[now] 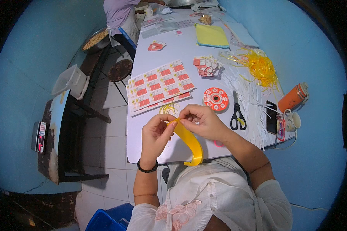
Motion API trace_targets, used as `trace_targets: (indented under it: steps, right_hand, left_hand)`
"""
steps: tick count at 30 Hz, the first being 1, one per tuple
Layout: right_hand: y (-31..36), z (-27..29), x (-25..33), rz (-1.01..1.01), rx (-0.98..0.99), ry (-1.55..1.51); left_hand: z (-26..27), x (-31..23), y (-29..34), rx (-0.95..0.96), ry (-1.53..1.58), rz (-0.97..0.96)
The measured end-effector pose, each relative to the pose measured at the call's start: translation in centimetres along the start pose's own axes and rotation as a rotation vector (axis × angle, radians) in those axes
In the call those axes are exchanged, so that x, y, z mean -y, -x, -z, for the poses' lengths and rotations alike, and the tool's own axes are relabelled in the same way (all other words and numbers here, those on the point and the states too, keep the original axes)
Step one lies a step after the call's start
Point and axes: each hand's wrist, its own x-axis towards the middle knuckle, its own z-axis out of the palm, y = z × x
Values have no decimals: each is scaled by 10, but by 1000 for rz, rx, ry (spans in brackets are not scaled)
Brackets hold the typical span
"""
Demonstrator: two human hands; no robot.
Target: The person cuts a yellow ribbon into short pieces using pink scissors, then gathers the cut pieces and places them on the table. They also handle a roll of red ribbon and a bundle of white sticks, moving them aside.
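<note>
A wide yellow ribbon point(190, 143) hangs in a curl from my fingers over the table's near edge. My left hand point(156, 131) pinches its upper end between thumb and forefinger. Close beside it, my right hand point(200, 119) pinches the same end, fingertips nearly touching the left ones. Just beyond my hands lie thin yellow ribbon strips point(168, 109). To the right are a red-and-white ribbon spool point(216, 94) and black-handled scissors point(238, 114). Sheets of printed red-and-white labels point(158, 85) are stacked beyond my left hand.
Cut labels point(207, 66), white paper strips point(249, 104) and a yellow ribbon heap point(261, 68) cover the right side. A phone point(272, 117), an orange jar point(293, 98) and a cup point(293, 121) stand near the wall. Another person point(121, 17) works at the far left; a stool point(120, 70) is nearby.
</note>
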Motion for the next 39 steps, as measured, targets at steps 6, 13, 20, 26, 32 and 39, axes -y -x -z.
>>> trace_targets:
  steps: [6,13,20,26,32,39]
  right_hand:
    - [0,-1,2,22,6,25]
    - [-2,0,10,219,-21,238]
    - [-2,1,18,268,29,350]
    - [-2,1,19,300,21,369]
    - [-2,-3,20,240,-12,280]
    - [-11,-3,2,-83,-40,-155]
  left_hand:
    - [-5,2,-4,-76,-163,-266]
    - [-3,-12,-3,-42,-446,-406]
    - [-8,-14,-3,-84,-576,-521]
    - [-11,-7,-3,-139,-686,-615]
    - [-18,4,-5,-253,-763,-761]
    - [-7,3,12,-111,-370,-424]
